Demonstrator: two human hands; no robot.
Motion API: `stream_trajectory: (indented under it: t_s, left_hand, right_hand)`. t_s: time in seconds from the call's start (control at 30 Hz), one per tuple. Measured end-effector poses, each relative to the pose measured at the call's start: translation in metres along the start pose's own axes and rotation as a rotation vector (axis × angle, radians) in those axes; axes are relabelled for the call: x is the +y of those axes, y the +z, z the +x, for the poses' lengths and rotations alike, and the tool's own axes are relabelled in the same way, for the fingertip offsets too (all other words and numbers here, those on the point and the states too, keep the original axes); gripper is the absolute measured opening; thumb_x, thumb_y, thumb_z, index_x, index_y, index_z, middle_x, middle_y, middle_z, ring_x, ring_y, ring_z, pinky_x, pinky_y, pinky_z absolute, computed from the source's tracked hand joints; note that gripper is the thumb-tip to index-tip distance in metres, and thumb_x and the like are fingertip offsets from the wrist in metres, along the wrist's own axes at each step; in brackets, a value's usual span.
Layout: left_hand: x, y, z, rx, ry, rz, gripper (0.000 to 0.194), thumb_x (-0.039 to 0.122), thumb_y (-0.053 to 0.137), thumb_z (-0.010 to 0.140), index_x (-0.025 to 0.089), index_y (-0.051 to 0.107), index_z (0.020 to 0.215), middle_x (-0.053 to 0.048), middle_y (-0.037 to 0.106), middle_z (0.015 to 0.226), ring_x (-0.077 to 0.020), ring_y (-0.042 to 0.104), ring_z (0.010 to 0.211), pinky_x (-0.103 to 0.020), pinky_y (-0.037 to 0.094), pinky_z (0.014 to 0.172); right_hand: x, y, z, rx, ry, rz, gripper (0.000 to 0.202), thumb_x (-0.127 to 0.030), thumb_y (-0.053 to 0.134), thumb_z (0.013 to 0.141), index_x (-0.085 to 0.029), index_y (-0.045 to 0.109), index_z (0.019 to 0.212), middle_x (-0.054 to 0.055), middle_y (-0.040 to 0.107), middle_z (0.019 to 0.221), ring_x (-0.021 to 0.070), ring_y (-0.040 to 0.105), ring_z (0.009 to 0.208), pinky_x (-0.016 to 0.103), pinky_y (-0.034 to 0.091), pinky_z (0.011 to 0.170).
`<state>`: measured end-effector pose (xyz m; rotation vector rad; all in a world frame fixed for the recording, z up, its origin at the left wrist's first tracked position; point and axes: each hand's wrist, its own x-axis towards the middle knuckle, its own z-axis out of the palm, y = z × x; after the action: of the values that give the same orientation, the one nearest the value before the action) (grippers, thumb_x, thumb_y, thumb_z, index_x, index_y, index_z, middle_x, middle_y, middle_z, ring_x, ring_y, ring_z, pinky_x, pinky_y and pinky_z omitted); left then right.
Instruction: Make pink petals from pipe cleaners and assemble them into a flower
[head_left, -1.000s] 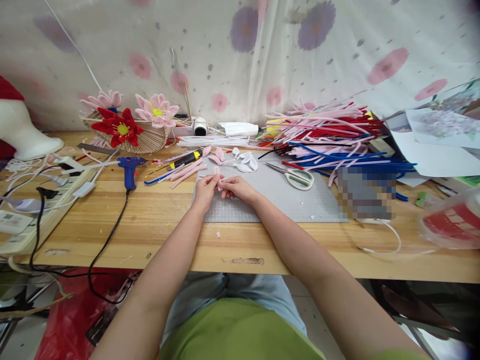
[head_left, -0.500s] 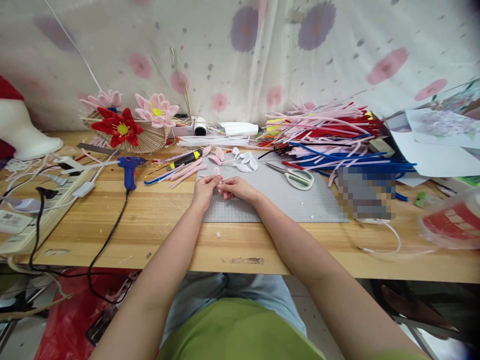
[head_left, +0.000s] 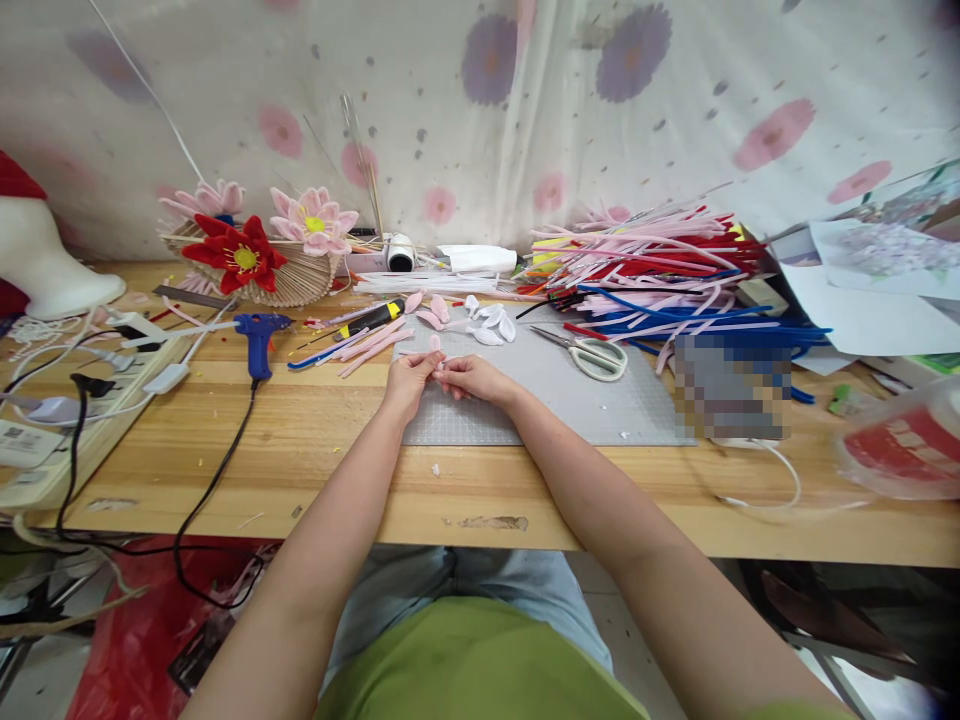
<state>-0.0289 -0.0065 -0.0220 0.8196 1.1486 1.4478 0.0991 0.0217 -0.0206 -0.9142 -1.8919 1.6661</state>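
Note:
My left hand and my right hand meet over the left part of a grey cutting mat. Both are closed in a pinch on a small pink fuzzy petal, whose tip sticks up between the fingertips. Behind my hands lie loose pink petals and white petals. Green-handled scissors rest on the mat to the right, their blades pointing left.
A blue glue gun with a black cord and a power strip are at the left. Finished flowers stand behind. Piled pipe cleaners, a blurred patch and a plastic cup are at the right.
The petal's tip has shifted very slightly between my fingertips. Both hands stay in nearly the same place, still pinching.

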Motion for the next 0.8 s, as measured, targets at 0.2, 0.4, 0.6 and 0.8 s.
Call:
stream_trajectory:
  t_s: [0.2,0.4,0.6,0.8]
  left_hand:
    - [0.003,-0.002,0.0,-0.036,-0.042,0.002,0.034,0.038,0.079,0.045,0.011,0.062,0.059,0.003,0.054,0.049,-0.0068,0.048,0.046,-0.022,0.038,0.051]
    - [0.011,-0.003,-0.005,-0.244,-0.223,-0.003,0.031,0.034,0.08,0.049,0.011,0.062,0.06,0.001,0.055,0.053,-0.0054,0.048,0.047,-0.02,0.038,0.049]
    - [0.012,0.001,-0.01,-0.341,-0.343,-0.021,0.023,0.029,0.077,0.057,0.011,0.063,0.059,0.001,0.054,0.055,-0.0041,0.046,0.047,-0.018,0.037,0.044]
    - [0.011,0.003,-0.01,-0.333,-0.357,-0.017,0.021,0.028,0.076,0.058,0.011,0.062,0.059,0.0,0.054,0.055,-0.0043,0.046,0.047,-0.018,0.041,0.046]
  right_hand:
    - [0.0,-0.003,-0.001,-0.008,0.013,0.023,0.037,-0.05,0.06,0.069,-0.014,0.054,0.061,-0.003,0.052,0.044,0.0045,0.04,0.038,0.018,0.029,0.039]
    - [-0.003,-0.015,-0.004,0.157,-0.074,0.431,0.033,-0.044,0.066,0.066,-0.017,0.062,0.084,-0.003,0.056,0.066,0.004,0.04,0.049,0.017,0.028,0.042]
    - [0.0,-0.015,-0.003,0.037,-0.056,0.622,0.025,-0.037,0.069,0.064,-0.013,0.065,0.073,-0.003,0.047,0.056,0.0049,0.038,0.051,0.018,0.029,0.045]
    - [0.002,-0.012,0.0,0.124,-0.058,0.645,0.022,-0.033,0.07,0.062,-0.013,0.063,0.069,-0.004,0.043,0.052,0.0049,0.035,0.048,0.019,0.025,0.042]
